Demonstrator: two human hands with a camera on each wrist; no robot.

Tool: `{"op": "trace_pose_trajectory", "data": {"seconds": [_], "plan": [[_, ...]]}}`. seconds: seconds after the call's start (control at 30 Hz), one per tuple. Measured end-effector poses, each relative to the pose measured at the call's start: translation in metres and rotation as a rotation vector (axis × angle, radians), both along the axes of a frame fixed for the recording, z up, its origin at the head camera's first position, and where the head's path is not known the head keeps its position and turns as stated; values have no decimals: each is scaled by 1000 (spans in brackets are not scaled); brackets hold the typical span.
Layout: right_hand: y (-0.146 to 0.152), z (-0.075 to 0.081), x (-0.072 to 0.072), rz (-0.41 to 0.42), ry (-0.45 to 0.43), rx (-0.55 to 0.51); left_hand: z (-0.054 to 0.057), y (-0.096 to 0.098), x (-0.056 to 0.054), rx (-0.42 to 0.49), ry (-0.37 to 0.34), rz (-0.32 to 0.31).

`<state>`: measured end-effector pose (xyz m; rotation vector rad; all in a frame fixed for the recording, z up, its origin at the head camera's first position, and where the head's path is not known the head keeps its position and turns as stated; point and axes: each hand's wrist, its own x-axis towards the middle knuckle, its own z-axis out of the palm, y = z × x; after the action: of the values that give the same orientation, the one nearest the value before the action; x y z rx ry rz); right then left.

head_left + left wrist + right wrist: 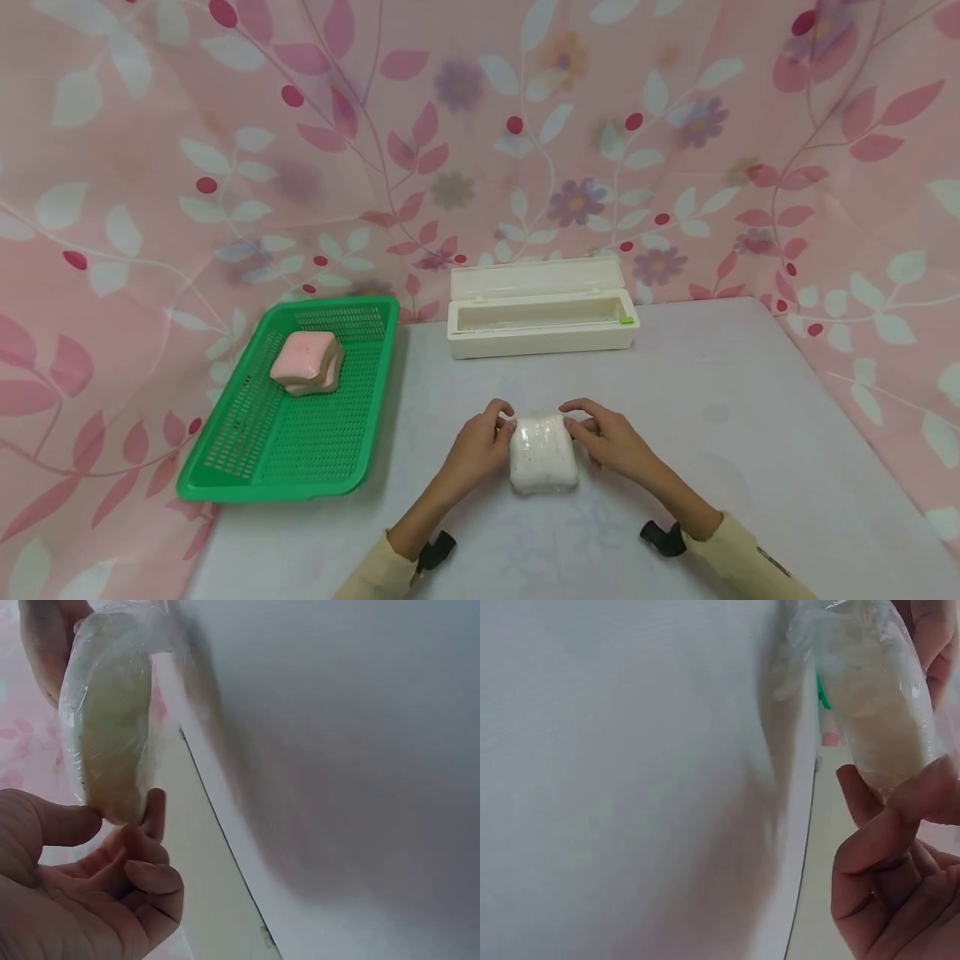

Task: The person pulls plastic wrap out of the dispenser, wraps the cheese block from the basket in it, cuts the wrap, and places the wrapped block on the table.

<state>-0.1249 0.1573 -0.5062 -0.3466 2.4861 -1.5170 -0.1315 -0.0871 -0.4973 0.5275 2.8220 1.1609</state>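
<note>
A white, rounded-square block (543, 457) in clear, shiny plastic film is between the hands in the head view. My left hand (480, 442) pinches its far left corner. In the left wrist view the thumb (71, 825) and fingertips meet at the film-covered block's end (116, 727). At the far right corner, my right hand (611, 437) pinches the wrapped block, thumb and index finger together in the right wrist view (877, 712). Loose, crumpled film shows at the block's near end in both wrist views. Its underside is hidden in the head view.
A green plastic basket (367, 433) stands at the left, with stacked pink rounded-square pieces (306, 357) inside. Behind the hands, a long white cling film dispenser box (543, 342) has its lid raised; a small green piece (626, 320) sits at its right end. Floral cloth (480, 150) hangs behind.
</note>
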Motion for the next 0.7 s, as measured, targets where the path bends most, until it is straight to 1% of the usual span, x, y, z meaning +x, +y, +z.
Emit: {"op": "trace_pose_trajectory", "data": {"seconds": [0.1,0.13,0.2,0.27,0.33,0.37,0.43,0.47,0.53,0.57,0.63,0.7], "plan": [[1,-5,0,11,-43,54,-6,1,0,-84,34,-33],[1,-7,0,18,-43,77,-8,2,1,-109,54,-38],[1,-8,0,23,-14,120,-11,2,2,-150,121,-52],[2,-6,0,18,47,162,-11,2,3,-174,203,-63],[5,-2,0,28,140,201,-10,2,4,-181,281,-93],[7,0,1,44,200,214,-9,1,4,-184,318,-116],[9,6,2,103,303,242,-6,-2,5,-203,375,-174],[11,8,3,141,343,261,-4,-3,6,-206,392,-209],[13,10,6,224,397,293,-2,-7,9,-223,403,-277],[13,10,8,259,406,309,-2,-9,10,-237,409,-308],[14,9,11,311,404,349,-2,-12,14,-256,396,-364],[15,8,14,337,410,373,-3,-14,17,-276,379,-393]]}}
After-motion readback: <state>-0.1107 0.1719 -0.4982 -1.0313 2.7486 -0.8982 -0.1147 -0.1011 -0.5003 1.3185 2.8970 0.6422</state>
